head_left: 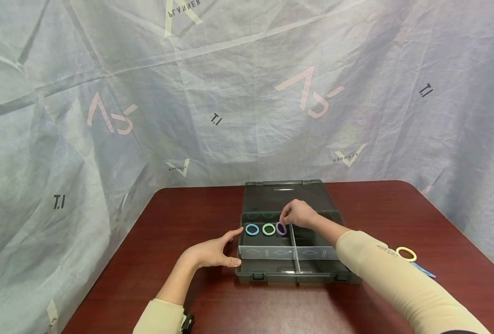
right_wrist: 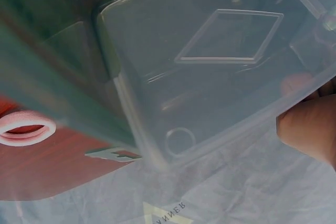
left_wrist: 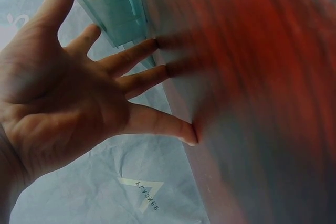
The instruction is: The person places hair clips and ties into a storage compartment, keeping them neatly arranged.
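While pinching the purple ring [head_left: 281, 228] at center frame of the head view, right hand [head_left: 298, 214] curled over the far left compartment of the dark organizer box [head_left: 267, 276], fingertips closed on the ring's upper edge. Purple ring last in a row, just beside the green ring [head_left: 268, 228] and, farther left, the blue ring [head_left: 252, 229], all three against the box's back wall. Left hand [head_left: 213, 250] flat and spread against the box's left outer side, fingers straight, thumb at the near corner; same spread palm [left_wrist: 68, 93] filling the left of the left wrist view, fingertips blurred against the red-brown surface [head_left: 180, 218]. Open lid [head_left: 288, 195] lying flat behind the box toward upper center. Yellow ring [head_left: 406, 253] alone on the surface at lower right of the frame, well apart from the box, with a blue strip [head_left: 424, 270] just beside it. Clear divider wall [right_wrist: 210, 77] and one fingertip [right_wrist: 307, 129] only in the right wrist view.
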{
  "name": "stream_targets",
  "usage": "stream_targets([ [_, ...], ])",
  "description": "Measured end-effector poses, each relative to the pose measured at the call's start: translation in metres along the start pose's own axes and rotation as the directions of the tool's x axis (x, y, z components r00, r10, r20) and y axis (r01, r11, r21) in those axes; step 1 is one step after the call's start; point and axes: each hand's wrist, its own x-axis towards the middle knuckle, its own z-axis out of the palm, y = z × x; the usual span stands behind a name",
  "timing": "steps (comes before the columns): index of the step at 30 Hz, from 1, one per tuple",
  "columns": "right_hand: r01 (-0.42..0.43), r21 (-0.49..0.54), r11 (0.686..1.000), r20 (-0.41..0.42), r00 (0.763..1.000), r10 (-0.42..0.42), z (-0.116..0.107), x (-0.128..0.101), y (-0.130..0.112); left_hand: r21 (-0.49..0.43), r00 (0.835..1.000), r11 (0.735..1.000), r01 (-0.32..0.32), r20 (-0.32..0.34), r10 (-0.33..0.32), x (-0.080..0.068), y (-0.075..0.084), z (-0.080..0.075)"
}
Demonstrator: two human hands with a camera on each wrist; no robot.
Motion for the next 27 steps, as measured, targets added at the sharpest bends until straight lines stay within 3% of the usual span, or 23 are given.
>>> stream_targets([
  [6, -0.024, -0.022, 0.999, -0.001, 1.0, 0.024, 0.0022, -0.0007, 0.0, -0.017, 1.0, 1.0, 0.013, 0.007, -0.013, -0.0002, -0.0016, 0.002],
  [16, -0.118, -0.163, 0.98, 0.0, 0.993, 0.119, 0.0017, 0.0037, -0.003, -0.013, 1.0, 1.0, 0.011, -0.001, -0.011, 0.0004, -0.001, 0.0015],
  [27, -0.127, -0.276, 0.953, -0.041, 0.992, 0.12, 0.0004, 0.0031, -0.0094, -0.005, 1.0, 1.0, 0.008, -0.007, -0.008, 0.001, -0.0019, 0.0015],
])
